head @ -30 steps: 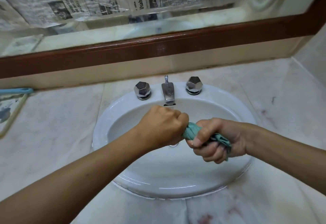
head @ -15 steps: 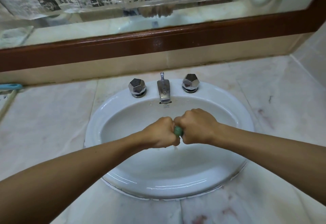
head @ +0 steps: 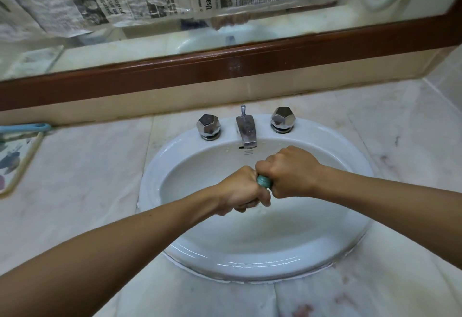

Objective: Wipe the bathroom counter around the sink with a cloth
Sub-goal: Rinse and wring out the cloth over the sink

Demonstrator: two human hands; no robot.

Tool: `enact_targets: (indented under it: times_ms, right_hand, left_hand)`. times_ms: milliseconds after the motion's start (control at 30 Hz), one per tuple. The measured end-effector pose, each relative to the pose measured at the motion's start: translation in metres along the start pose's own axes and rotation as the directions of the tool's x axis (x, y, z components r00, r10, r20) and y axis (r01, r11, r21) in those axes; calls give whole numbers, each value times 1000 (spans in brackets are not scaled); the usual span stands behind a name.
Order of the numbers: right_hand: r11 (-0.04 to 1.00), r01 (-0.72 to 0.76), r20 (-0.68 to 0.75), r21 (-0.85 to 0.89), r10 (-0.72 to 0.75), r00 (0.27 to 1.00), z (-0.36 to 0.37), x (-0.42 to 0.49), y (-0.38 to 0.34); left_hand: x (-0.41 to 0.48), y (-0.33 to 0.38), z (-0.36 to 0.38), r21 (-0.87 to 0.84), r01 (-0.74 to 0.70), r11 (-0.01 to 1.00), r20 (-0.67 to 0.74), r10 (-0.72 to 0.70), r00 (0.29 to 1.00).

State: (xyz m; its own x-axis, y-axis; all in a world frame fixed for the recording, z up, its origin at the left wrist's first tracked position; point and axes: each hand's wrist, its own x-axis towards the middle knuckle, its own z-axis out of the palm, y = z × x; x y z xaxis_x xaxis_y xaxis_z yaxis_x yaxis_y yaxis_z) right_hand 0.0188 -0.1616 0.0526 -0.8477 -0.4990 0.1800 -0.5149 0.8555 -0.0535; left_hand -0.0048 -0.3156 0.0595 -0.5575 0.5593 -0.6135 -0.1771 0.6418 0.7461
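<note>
Two fists are clamped on the cloth (head: 264,182). My left hand (head: 240,190) and right hand (head: 291,169) sit knuckle to knuckle over the bowl of the sink (head: 250,239), just near of the faucet (head: 246,133). The fingers of both are curled tight round the fabric, so only a small teal knot shows between them. I read this as wringing out ahead of the wipe, with none of the counter (head: 75,191) touched yet. To do it well I want both fists held over the basin so the drips fall inside the rim. I'd twist the wrists in opposite ways and squeeze along the roll, stopping when the cloth is damp rather than dripping. A soaked cloth would likely only smear the pinkish stains (head: 303,310) on the near counter
</note>
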Motion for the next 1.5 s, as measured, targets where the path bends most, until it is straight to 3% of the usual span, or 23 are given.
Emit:
enact_targets:
  times_ms: [67, 100, 167, 200, 233, 300, 367, 433, 467, 533, 567, 600, 633, 700, 733, 833, 933, 1033, 1133, 1167, 1200, 1333, 1500]
  right_hand:
    - [1000, -28, -5, -9, 28, 1000, -1, -1, -2]
    - [998, -58, -6, -11, 58, 998, 0, -1, -2]
    - [984, -175, 42, 5, 175, 984, -3, 0, -7]
    - [963, -265, 102, 43, 260, 960, -6, 0, -11]
    - [934, -346, 157, 93, 329, 931, -7, -1, -15]
    - [856, -465, 241, 227, 414, 878, -11, -4, -23]
    - [695, -584, 383, 418, 449, 808, -11, -9, -31]
    - [395, -684, 576, 614, 368, 730, -11, -15, -41]
    - [252, -709, 642, 658, 305, 704, -11, -19, -46]
    - [86, -725, 688, 684, 256, 679, -8, -27, -55]
    - [61, -721, 674, 690, 307, 671, -5, -29, -60]
    - [106, -720, 625, 686, 421, 657, -2, -32, -64]
    - [218, -736, 527, 641, 573, 628, 4, -37, -70]
    - [433, -768, 235, 472, 778, 583, 9, -48, -90]
    - [474, -763, 130, 439, 807, 576, 10, -53, -103]
    - [459, -722, 69, 518, 818, 570, 20, -60, -129]
    - [243, -626, 206, 741, 806, 556, 25, -60, -136]
    - [-92, -410, 337, 907, 742, 580, 19, -65, -132]
    - [-611, -153, 539, 777, 520, 662, 14, -71, -126]
    - [-713, -128, 581, 690, 438, 686, 17, -72, -124]
    - [-753, -143, 606, 643, 386, 695, 20, -72, -122]
    - [-733, -297, 647, 612, 248, 721, 28, -62, -117]
    - [-666, -431, 662, 608, 126, 739, 22, -30, -124]
  left_hand:
    - [1, 2, -3, 136, -32, 990, -47, 39, 998]
    - [1, 4, -6, 296, -61, 953, -88, 90, 992]
    - [-1, 10, -13, 700, -80, 709, -157, 262, 952]
    - [-5, 12, -16, 812, -76, 579, -167, 355, 920]
    - [-9, 10, -19, 860, -84, 504, -166, 432, 886]
    - [-18, -3, -23, 882, -115, 458, -157, 515, 842]
    - [-21, -27, -23, 917, -111, 383, -153, 595, 789]
    - [-26, -48, -18, 913, -28, 408, -254, 620, 742]
    - [-29, -56, -13, 885, 2, 465, -318, 600, 734]
    - [-38, -70, 0, 748, 2, 664, -459, 515, 724]
    - [-44, -75, 6, 603, -49, 796, -541, 453, 709]
    - [-50, -78, 12, 401, -137, 906, -616, 377, 691]
    - [-56, -79, 19, 162, -248, 955, -679, 290, 675]
    - [-67, -75, 38, -254, -371, 893, -705, 91, 704]
    - [-71, -71, 49, -388, -346, 854, -658, 6, 753]
    - [-72, -58, 73, -630, -204, 749, -422, -110, 900]
    - [-71, -54, 75, -724, -304, 619, -439, -73, 896]
    - [-71, -58, 69, -758, -384, 527, -479, -51, 877]
    - [-70, -68, 64, -819, -398, 414, -454, -42, 890]
    - [-70, -72, 63, -829, -408, 383, -460, -51, 886]
    - [-71, -76, 62, -831, -415, 370, -467, -61, 882]
    - [-79, -94, 59, -853, -400, 336, -461, -123, 879]
    - [-100, -113, 51, -815, -411, 410, -505, -154, 849]
